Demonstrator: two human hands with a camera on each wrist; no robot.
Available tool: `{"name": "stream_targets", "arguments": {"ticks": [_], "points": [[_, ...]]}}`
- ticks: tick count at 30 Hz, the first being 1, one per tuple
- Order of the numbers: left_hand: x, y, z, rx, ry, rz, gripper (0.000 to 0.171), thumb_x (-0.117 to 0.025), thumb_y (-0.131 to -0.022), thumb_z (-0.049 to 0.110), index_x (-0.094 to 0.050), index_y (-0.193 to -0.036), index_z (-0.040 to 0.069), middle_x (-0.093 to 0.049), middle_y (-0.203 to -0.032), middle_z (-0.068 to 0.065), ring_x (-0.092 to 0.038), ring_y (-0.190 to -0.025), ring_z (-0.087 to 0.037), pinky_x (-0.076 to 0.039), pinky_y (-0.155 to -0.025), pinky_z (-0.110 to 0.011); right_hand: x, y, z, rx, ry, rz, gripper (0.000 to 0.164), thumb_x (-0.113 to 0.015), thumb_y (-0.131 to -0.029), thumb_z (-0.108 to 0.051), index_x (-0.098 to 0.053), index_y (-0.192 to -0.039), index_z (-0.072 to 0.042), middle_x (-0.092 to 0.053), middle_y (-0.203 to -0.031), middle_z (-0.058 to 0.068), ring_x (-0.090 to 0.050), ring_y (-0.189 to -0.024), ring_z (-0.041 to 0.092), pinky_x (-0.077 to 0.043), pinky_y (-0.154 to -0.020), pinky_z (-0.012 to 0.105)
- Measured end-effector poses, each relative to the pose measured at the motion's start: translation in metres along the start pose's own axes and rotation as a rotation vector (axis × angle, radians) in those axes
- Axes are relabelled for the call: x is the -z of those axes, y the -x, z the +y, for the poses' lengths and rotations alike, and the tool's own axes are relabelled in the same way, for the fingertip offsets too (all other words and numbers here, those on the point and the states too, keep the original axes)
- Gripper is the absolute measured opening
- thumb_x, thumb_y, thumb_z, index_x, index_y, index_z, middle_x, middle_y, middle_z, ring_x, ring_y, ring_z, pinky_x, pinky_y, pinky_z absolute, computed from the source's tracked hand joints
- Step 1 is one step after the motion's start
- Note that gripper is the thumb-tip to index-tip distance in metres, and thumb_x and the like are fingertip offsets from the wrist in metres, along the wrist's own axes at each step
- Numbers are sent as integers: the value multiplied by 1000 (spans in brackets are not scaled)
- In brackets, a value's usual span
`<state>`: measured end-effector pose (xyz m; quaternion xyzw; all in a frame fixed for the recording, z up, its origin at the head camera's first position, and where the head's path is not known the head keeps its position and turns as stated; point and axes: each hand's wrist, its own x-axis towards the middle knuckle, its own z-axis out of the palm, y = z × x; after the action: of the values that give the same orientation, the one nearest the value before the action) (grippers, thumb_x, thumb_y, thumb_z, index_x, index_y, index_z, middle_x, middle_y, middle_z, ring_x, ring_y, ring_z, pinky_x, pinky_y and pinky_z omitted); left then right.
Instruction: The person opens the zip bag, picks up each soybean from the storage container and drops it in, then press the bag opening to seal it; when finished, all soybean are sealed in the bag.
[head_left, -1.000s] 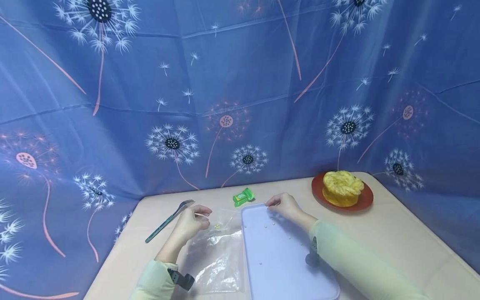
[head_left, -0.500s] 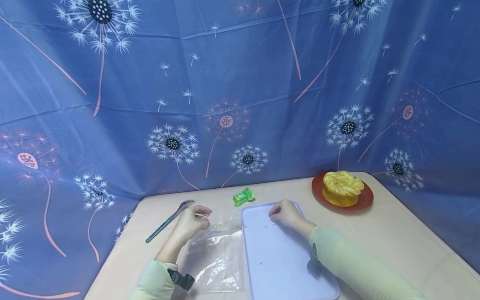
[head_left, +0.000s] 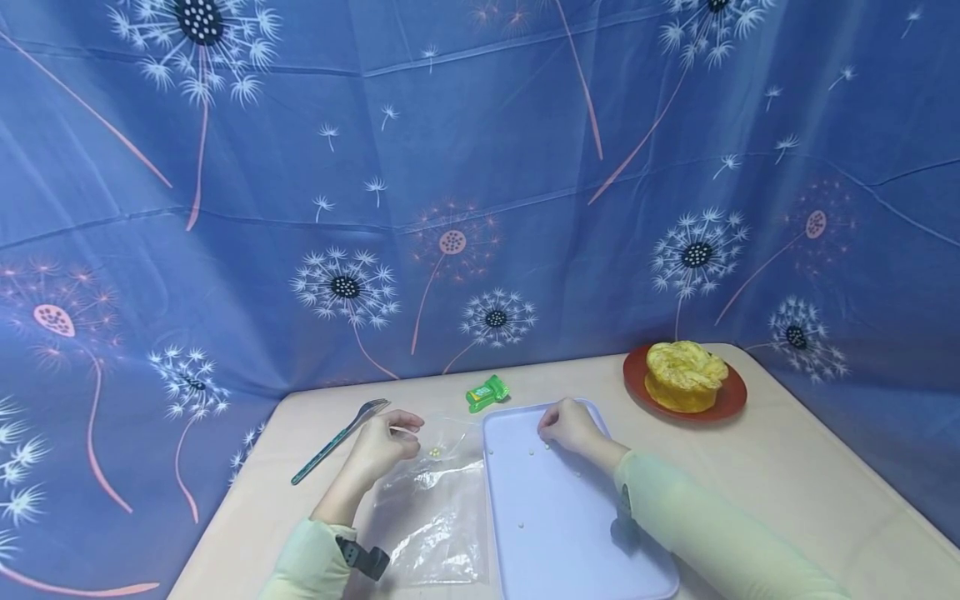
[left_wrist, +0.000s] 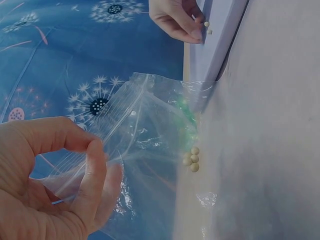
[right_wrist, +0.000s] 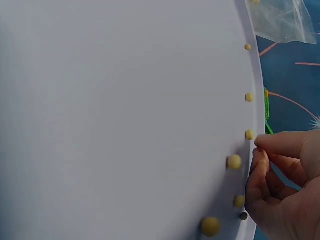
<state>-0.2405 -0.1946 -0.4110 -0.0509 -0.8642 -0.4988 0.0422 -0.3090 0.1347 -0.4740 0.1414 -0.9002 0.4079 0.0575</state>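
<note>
My left hand (head_left: 378, 450) pinches the open top of a clear zip-top bag (head_left: 438, 508). In the left wrist view several small pale-yellow balls (left_wrist: 191, 161) sit together inside the bag. Over the far part of a pale lilac tray (head_left: 570, 533), my right hand (head_left: 570, 427) has its thumb and fingertips drawn close together. More small yellow balls (right_wrist: 234, 162) lie scattered on that tray, mostly near its rim in the right wrist view. One yellow ball (right_wrist: 249, 134) lies right by the fingertips. Whether anything is between the right fingertips cannot be made out.
A fork (head_left: 337, 443) with a teal handle lies left of the bag. Behind the tray is a small green wrapped packet (head_left: 487, 394). At the back right, a red-brown plate (head_left: 735, 404) bears a round yellow bread (head_left: 684, 377). A blue dandelion-print curtain (head_left: 480, 183) hangs behind.
My right hand has moved from the tray's far rim slightly inward over the tray, then stayed nearly still. My left hand keeps its place on the bag.
</note>
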Motion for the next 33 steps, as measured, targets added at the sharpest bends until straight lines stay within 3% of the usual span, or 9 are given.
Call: {"name": "stream_targets", "arguments": {"ticks": [6, 9, 13, 20, 27, 33], "points": [[0, -1, 0, 9, -11, 6, 41, -65, -67, -6, -72, -107, 0, -70, -95, -5, -67, -87, -21, -58, -69, -32, 1, -6, -9, -81, -39, -2, 4, -77, -80, -1, -76, -77, -4, -71, -73, 0, -59, -63, 11, -52, -55, 27], [0, -1, 0, 6, -11, 6, 41, -64, -67, -7, -72, -107, 0, -70, -95, -6, -68, -87, -21, -58, -69, -31, 0, -10, -16, -74, -48, 3, 3, -77, -82, -4, -77, -78, -4, -73, -77, 0, -62, -68, 12, -55, -64, 30], [0, 0, 0, 6, -8, 1, 41, -64, -67, -7, -72, -106, 1, -70, -95, -6, -68, -87, -21, -58, -69, -32, -2, -14, -28, -35, -69, 3, 5, -79, -82, -7, -78, -80, -3, -74, -77, 0, -65, -75, 14, -55, -77, 34], [1, 0, 1, 21, -13, 0, 40, -64, -68, -6, -73, -106, 3, -70, -96, -6, -67, -86, -20, -58, -69, -33, -8, -18, -59, -22, -159, -12, 3, -80, -81, -6, -78, -83, -4, -75, -86, 2, -68, -83, 15, -56, -86, 38], [1, 0, 1, 16, -17, 1, 41, -64, -67, -6, -72, -106, 2, -70, -98, -7, -67, -87, -21, -59, -70, -34, -14, -17, -94, 15, -205, -41, 4, -80, -82, -4, -78, -85, -5, -74, -82, -1, -66, -81, 14, -57, -81, 33], [-1, -1, 1, 21, -17, 3, 42, -64, -67, -6, -72, -108, 1, -70, -97, -6, -67, -86, -20, -59, -69, -33, -22, -16, -118, 83, -214, -66, 4, -80, -83, -5, -79, -86, -6, -73, -88, 0, -66, -81, 13, -57, -77, 28]]}}
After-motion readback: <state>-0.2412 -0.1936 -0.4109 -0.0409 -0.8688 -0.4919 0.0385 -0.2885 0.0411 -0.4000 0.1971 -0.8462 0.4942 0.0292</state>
